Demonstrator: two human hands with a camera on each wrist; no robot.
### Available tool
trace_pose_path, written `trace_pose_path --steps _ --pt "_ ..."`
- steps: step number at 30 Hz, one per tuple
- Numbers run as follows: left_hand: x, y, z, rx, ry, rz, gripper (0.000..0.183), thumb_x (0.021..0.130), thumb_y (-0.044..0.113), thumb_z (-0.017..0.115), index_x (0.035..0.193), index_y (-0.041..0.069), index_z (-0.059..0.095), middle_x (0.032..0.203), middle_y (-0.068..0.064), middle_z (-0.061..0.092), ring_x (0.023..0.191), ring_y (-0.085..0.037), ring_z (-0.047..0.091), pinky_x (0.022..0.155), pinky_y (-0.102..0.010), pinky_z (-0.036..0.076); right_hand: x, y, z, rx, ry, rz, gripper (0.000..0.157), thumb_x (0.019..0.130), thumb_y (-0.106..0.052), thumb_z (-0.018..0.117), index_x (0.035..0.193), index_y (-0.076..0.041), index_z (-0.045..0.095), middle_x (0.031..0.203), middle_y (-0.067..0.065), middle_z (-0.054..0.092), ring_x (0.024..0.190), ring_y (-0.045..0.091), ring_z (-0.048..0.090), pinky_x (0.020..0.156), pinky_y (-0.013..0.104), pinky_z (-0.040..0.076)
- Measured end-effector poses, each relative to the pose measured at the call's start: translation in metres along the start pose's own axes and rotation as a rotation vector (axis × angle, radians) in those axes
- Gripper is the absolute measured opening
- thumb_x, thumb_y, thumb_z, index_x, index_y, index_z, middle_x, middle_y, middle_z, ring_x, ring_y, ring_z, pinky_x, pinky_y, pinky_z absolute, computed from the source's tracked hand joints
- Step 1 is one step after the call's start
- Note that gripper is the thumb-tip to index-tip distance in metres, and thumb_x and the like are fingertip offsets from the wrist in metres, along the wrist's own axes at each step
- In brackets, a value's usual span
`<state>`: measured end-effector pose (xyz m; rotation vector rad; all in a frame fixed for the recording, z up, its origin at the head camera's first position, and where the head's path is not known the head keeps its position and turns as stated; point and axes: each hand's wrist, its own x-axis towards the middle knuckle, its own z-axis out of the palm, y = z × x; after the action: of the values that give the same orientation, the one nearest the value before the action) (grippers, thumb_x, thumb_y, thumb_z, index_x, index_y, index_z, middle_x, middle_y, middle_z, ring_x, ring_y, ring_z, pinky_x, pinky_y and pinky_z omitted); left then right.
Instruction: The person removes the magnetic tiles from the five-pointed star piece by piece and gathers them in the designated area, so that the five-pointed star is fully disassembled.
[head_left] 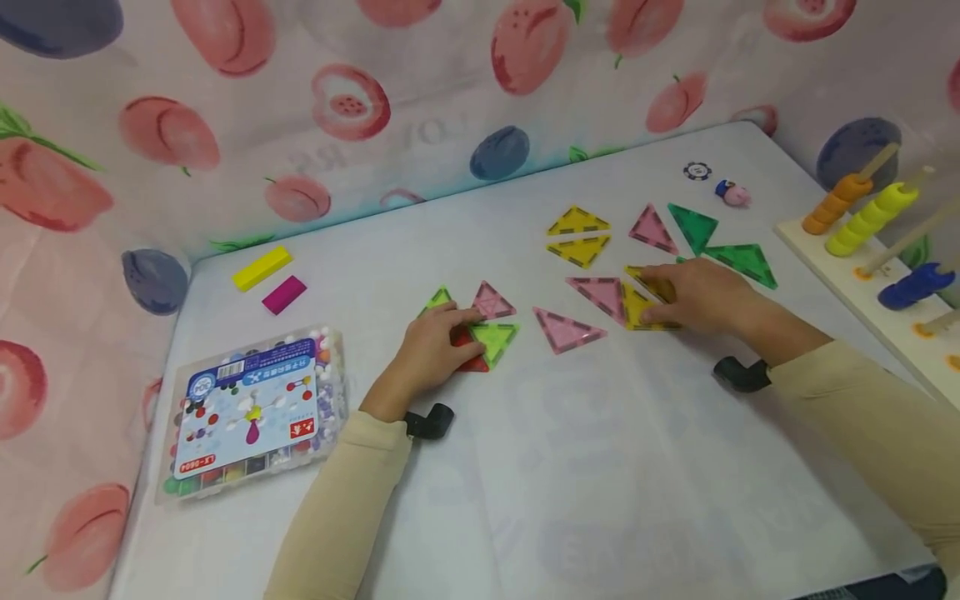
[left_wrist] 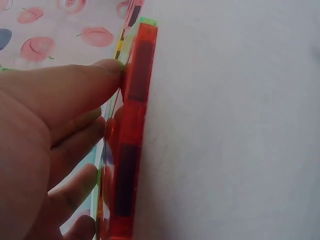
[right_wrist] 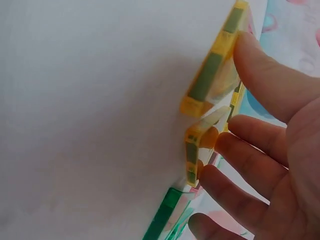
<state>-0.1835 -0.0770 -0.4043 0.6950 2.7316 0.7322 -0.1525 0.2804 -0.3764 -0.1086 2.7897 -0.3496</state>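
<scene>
In the head view my left hand (head_left: 431, 354) rests over a red triangular magnetic tile (head_left: 475, 365), beside a light green triangle tile (head_left: 495, 340). The left wrist view has my thumb pressing on the red tile's face near its edge, with the other fingers spread behind. My right hand (head_left: 708, 298) lies over two yellow triangle tiles. Its thumb touches one yellow tile (right_wrist: 215, 65), while the fingers touch the other yellow tile (right_wrist: 191, 155). A pink triangle tile (head_left: 602, 295) adjoins the yellow pair on the left. Another pink tile (head_left: 564, 330) lies between my hands.
Further back lie two yellow tiles (head_left: 577, 250), a pink tile (head_left: 652, 229) and green tiles (head_left: 741, 262). A boxed molecular model set (head_left: 251, 408) and two bars (head_left: 262, 267) are at left. A peg counting stand (head_left: 862, 267) borders the right; a small figurine (head_left: 733, 194) sits behind.
</scene>
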Motion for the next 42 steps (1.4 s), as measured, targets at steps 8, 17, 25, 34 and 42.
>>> trace_pose_path --steps 8,17,25,34,42 --pt "0.005 0.007 -0.006 0.062 -0.041 0.000 0.045 0.081 0.036 0.064 0.122 0.020 0.056 0.123 -0.003 0.051 0.121 -0.020 0.036 0.097 -0.045 0.026 -0.001 -0.001 0.000 0.007 0.000 -0.057 0.071 0.073 -0.051 0.065 0.130 -0.014 0.046 0.129 0.015 0.044 0.110 0.034 0.040 0.087 0.056 0.033" --pt "0.046 0.074 0.011 0.202 -0.156 0.259 0.047 0.085 0.039 0.058 0.126 0.018 0.052 0.121 0.004 0.053 0.118 -0.018 0.038 0.097 -0.037 0.030 0.000 0.003 0.010 0.000 0.065 -0.113 0.074 0.073 -0.052 0.065 0.132 -0.014 0.044 0.133 0.013 0.042 0.119 0.035 0.031 0.089 0.057 0.028" --pt "0.067 0.114 0.034 0.366 -0.338 0.335 0.067 0.084 0.058 0.045 0.139 0.023 0.033 0.141 0.010 0.030 0.132 -0.015 0.016 0.103 -0.043 0.016 0.007 0.005 0.007 -0.080 0.013 -0.165 0.080 0.074 -0.059 0.059 0.135 -0.011 0.040 0.141 0.012 0.031 0.126 0.037 0.023 0.091 0.061 0.023" --pt "0.067 0.100 0.022 0.377 -0.270 0.270 0.063 0.083 0.058 0.045 0.135 0.022 0.040 0.139 0.009 0.035 0.130 -0.014 0.021 0.103 -0.046 0.016 0.015 0.003 -0.004 -0.105 -0.028 -0.129 0.090 0.068 -0.064 0.060 0.137 -0.012 0.036 0.143 0.012 0.027 0.128 0.037 0.018 0.091 0.063 0.021" --pt "0.067 0.091 0.019 0.347 -0.259 0.292 0.064 0.084 0.057 0.046 0.137 0.021 0.037 0.141 0.007 0.032 0.132 -0.016 0.017 0.103 -0.042 0.017 0.010 0.000 0.000 -0.014 0.036 -0.115 0.083 0.068 -0.058 0.065 0.133 -0.011 0.042 0.144 0.015 0.022 0.130 0.037 0.013 0.094 0.062 0.014"
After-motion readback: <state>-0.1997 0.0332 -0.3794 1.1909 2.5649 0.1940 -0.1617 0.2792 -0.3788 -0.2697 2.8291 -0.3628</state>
